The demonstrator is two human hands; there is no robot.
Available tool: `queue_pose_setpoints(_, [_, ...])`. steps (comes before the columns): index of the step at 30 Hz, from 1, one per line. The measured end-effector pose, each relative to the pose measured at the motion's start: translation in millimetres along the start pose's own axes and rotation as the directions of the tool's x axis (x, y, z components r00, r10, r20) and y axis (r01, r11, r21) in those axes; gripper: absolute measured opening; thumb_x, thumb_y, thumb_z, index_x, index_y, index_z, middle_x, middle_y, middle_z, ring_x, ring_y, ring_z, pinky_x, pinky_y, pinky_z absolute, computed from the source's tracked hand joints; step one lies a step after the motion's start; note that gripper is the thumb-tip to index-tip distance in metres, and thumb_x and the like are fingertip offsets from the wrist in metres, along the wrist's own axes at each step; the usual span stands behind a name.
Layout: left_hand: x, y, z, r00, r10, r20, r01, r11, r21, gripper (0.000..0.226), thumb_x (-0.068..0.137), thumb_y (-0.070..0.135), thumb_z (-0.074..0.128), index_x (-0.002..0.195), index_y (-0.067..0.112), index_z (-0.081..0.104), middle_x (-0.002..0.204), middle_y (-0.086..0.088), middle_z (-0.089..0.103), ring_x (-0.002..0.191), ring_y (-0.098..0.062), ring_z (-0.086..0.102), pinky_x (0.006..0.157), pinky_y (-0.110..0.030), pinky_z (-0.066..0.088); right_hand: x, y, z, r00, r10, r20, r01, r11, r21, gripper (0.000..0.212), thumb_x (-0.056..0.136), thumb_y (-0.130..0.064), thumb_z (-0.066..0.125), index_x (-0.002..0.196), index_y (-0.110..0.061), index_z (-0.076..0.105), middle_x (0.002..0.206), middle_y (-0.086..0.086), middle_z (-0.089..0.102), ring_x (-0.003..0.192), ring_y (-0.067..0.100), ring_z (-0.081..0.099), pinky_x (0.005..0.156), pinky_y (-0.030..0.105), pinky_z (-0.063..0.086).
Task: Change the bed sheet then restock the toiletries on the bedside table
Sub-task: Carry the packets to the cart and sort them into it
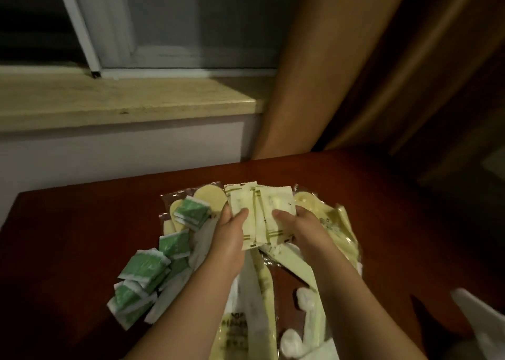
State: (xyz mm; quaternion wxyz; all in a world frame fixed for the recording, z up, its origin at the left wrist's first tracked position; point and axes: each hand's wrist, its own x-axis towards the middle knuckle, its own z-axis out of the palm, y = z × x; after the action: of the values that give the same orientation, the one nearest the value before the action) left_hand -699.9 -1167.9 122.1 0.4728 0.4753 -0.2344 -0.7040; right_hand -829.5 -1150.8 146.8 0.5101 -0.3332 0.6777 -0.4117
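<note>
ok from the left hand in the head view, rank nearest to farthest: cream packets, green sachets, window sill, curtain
1. cream packets, in the left hand's grip
2. green sachets, just to its left on the table
3. window sill and curtain, both beyond the table; too close to call

— What sits in the left grip (pixel 232 232) and right grip (pixel 302 227)?
— A fanned stack of pale yellow sachets (pixel 259 215), upright, pinched by both thumbs.
— And to the left of them?
— Green sachets (pixel 149 267) heaped on the bench (pixel 68 236); long cream packets (pixel 262 286) lie under the wrists.
</note>
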Motion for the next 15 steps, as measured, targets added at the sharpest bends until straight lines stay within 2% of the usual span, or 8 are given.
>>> queue_pose_setpoints(2, [-22.2, -11.1, -2.1, 0.997, -0.016, 0.073, 0.009, 0.995, 0.098, 0.034, 0.095, 0.016, 0.053, 0.127, 0.025, 0.050, 0.129, -0.002, 0.058, 0.119, -0.027, 0.054, 0.102, -0.051, 0.041, -39.5, 13.9, -9.3, 0.996, 0.008, -0.090, 0.002, 0.994, 0.112, 0.018, 0.091, -0.013, 0.060, 0.107, -0.007, 0.057, 0.091, 0.009, 0.067, 0.080, 0.025, 0.064, 0.071, 0.040, 0.054])
queue_pose_setpoints(4, [-53.3, -29.2, -6.2, 0.982, -0.068, 0.174, 0.037, 0.984, 0.172, 0.033, 0.093, 0.009, 0.055, 0.123, 0.022, 0.054, 0.121, -0.004, 0.063, 0.112, -0.028, 0.058, 0.099, -0.051, 0.044, -84.2, 37.9, -19.6, 0.977, 0.055, -0.205, -0.002, 0.968, 0.251, 0.015, 0.091, -0.012, 0.059, 0.104, -0.007, 0.058, 0.094, 0.011, 0.068, 0.085, 0.027, 0.066, 0.074, 0.040, 0.056])
queue_pose_setpoints(6, [-86.0, -50.0, -10.3, 0.951, -0.156, 0.266, 0.091, 0.967, 0.240, 0.035, 0.091, 0.004, 0.055, 0.123, 0.019, 0.054, 0.117, -0.006, 0.065, 0.107, -0.028, 0.061, 0.091, -0.046, 0.050, -133.0, 65.9, -29.3, 0.934, 0.116, -0.337, 0.022, 0.925, 0.379, 0.015, 0.090, -0.013, 0.061, 0.104, -0.009, 0.058, 0.100, 0.012, 0.068, 0.092, 0.028, 0.066, 0.080, 0.043, 0.056])
queue_pose_setpoints(7, [-114.0, -63.7, -9.6, 0.928, -0.208, 0.309, 0.117, 0.950, 0.289, 0.035, 0.091, 0.002, 0.054, 0.124, 0.017, 0.054, 0.116, -0.007, 0.064, 0.104, -0.027, 0.061, 0.086, -0.042, 0.052, -169.0, 84.0, -36.2, 0.893, 0.151, -0.424, 0.041, 0.910, 0.412, 0.014, 0.089, -0.014, 0.061, 0.103, -0.011, 0.059, 0.100, 0.011, 0.067, 0.090, 0.027, 0.066, 0.079, 0.042, 0.056])
queue_pose_setpoints(9, [-146.2, -84.0, -6.8, 0.899, -0.235, 0.371, 0.114, 0.941, 0.319, 0.032, 0.092, 0.000, 0.052, 0.121, 0.014, 0.053, 0.113, -0.008, 0.065, 0.098, -0.026, 0.062, 0.076, -0.037, 0.054, -214.7, 102.4, -44.7, 0.843, 0.189, -0.503, 0.071, 0.889, 0.453, 0.016, 0.090, -0.013, 0.059, 0.106, -0.009, 0.059, 0.094, 0.010, 0.068, 0.083, 0.024, 0.067, 0.073, 0.039, 0.057])
queue_pose_setpoints(12, [-228.1, -124.1, 15.7, 0.786, -0.340, 0.516, 0.116, 0.902, 0.417, 0.024, 0.092, -0.003, 0.049, 0.107, 0.015, 0.056, 0.103, -0.010, 0.066, 0.084, -0.024, 0.064, 0.060, -0.031, 0.056, -315.6, 132.4, -72.4, 0.685, 0.179, -0.706, 0.220, 0.873, 0.435, 0.013, 0.091, -0.008, 0.055, 0.103, -0.006, 0.060, 0.085, 0.008, 0.067, 0.071, 0.018, 0.065, 0.054, 0.028, 0.053])
queue_pose_setpoints(15, [-326.4, -173.3, 31.8, 0.602, -0.455, 0.656, 0.066, 0.847, 0.527, 0.027, 0.092, -0.005, 0.048, 0.114, 0.010, 0.056, 0.101, -0.011, 0.066, 0.084, -0.025, 0.065, 0.060, -0.030, 0.056, -429.7, 169.8, -101.9, 0.456, 0.209, -0.865, 0.319, 0.869, 0.378, 0.016, 0.089, -0.009, 0.057, 0.104, -0.005, 0.061, 0.090, 0.010, 0.067, 0.074, 0.022, 0.065, 0.057, 0.030, 0.051])
